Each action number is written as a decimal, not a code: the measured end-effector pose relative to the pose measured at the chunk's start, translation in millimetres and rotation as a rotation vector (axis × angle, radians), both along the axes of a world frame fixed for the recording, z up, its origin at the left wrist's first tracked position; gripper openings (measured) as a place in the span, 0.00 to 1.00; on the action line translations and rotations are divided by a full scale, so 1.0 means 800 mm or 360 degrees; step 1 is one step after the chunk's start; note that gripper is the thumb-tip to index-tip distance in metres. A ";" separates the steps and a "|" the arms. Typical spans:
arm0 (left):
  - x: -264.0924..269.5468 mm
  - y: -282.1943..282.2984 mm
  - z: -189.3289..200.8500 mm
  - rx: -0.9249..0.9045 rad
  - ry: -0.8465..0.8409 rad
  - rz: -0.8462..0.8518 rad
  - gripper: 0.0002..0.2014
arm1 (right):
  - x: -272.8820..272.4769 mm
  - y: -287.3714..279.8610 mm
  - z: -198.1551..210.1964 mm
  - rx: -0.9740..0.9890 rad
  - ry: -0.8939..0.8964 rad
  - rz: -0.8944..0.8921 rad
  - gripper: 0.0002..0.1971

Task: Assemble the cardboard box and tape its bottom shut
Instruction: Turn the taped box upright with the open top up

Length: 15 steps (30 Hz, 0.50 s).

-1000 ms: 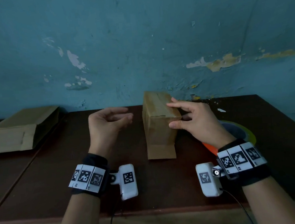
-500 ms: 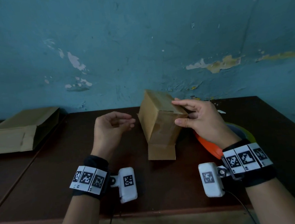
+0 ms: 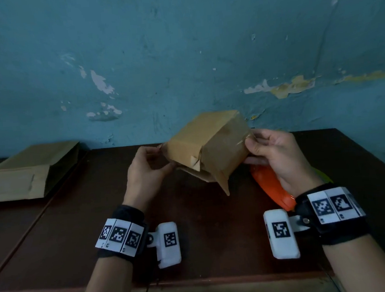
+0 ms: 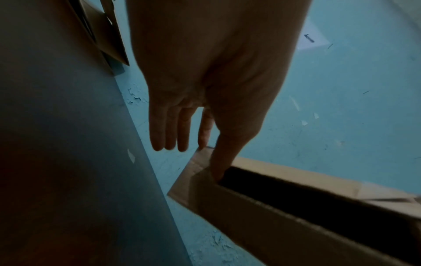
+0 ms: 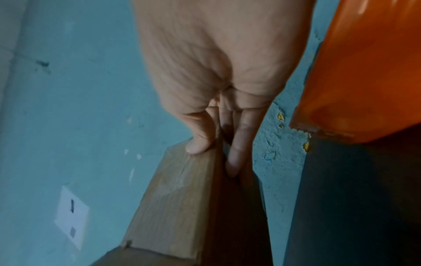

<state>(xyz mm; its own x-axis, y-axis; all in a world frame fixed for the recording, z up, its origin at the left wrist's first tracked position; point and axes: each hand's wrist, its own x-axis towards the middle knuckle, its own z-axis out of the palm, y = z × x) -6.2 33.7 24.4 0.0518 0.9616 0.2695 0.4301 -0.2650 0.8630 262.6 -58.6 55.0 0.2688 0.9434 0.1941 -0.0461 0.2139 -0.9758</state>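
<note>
A small brown cardboard box (image 3: 207, 144) hangs tilted above the dark table (image 3: 217, 240), with loose flaps pointing down toward me. My left hand (image 3: 162, 158) pinches its left end; in the left wrist view the thumb (image 4: 218, 162) reaches into the box's (image 4: 273, 225) dark open end while the other fingers stay straight. My right hand (image 3: 251, 150) grips the right end. In the right wrist view its thumb (image 5: 198, 144) lies on a glossy taped face of the box (image 5: 177, 198) and its fingers (image 5: 237, 158) press the opposite side.
An orange tape dispenser (image 3: 271, 190) lies on the table under my right hand, also seen as the orange dispenser (image 5: 353, 72). Flattened cardboard (image 3: 21, 175) lies at the far left. A peeling blue wall (image 3: 179, 54) stands right behind the table.
The box stood on the table under my right hand; now it is lifted and tipped over. My left hand, free before, has taken hold of its left end.
</note>
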 end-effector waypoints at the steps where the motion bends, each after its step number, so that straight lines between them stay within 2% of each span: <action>1: 0.002 -0.001 0.001 -0.0044 0.0006 0.0005 0.27 | 0.001 0.000 0.001 -0.0012 0.0039 0.0002 0.13; 6: 0.006 -0.009 0.006 -0.0117 -0.0377 -0.0123 0.32 | 0.005 -0.006 0.005 -0.0071 0.0170 0.0029 0.10; 8: 0.007 -0.014 0.011 -0.0054 -0.0386 -0.0149 0.31 | 0.005 -0.008 0.007 -0.0102 0.0262 0.0075 0.10; 11: 0.008 -0.018 0.019 0.0102 -0.0401 -0.0188 0.22 | 0.002 -0.009 0.009 -0.0175 0.0322 0.0178 0.14; 13: 0.008 -0.017 0.020 0.0161 -0.0456 -0.0183 0.11 | -0.001 -0.007 0.007 -0.0245 0.0199 0.0218 0.15; 15: 0.006 -0.015 0.018 0.0145 -0.0619 -0.0136 0.07 | -0.005 -0.004 0.003 -0.0302 -0.0024 0.0162 0.13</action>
<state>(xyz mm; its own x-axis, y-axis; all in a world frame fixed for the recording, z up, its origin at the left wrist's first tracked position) -1.6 21.7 38.5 0.0079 0.9295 0.3688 0.0490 -0.3688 0.9282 258.7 -62.0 57.6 0.1687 0.9856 0.0135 -0.0429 0.0210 -0.9989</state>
